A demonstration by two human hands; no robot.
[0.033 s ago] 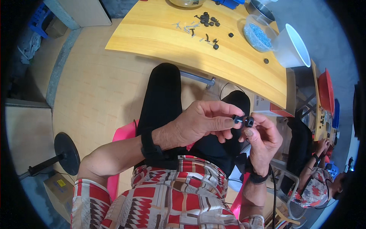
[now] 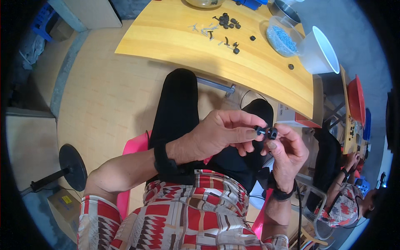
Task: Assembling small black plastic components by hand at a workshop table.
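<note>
My left hand (image 2: 216, 135) and my right hand (image 2: 287, 152) meet above my lap, over my black trousers. Between their fingertips sits a small black part (image 2: 266, 132) that looks like two round pieces joined end to end. The left thumb and forefinger pinch its left end. The right thumb and fingers grip its right end. Both wrists wear black bands.
Ahead is a yellow wooden table (image 2: 175, 37) with loose black parts (image 2: 228, 20), small metal pieces (image 2: 204, 30), a clear tub of blue bits (image 2: 281, 39) and a white cup (image 2: 318, 50). I sit on a pink chair (image 2: 135, 146). Another person (image 2: 350, 200) sits at the right.
</note>
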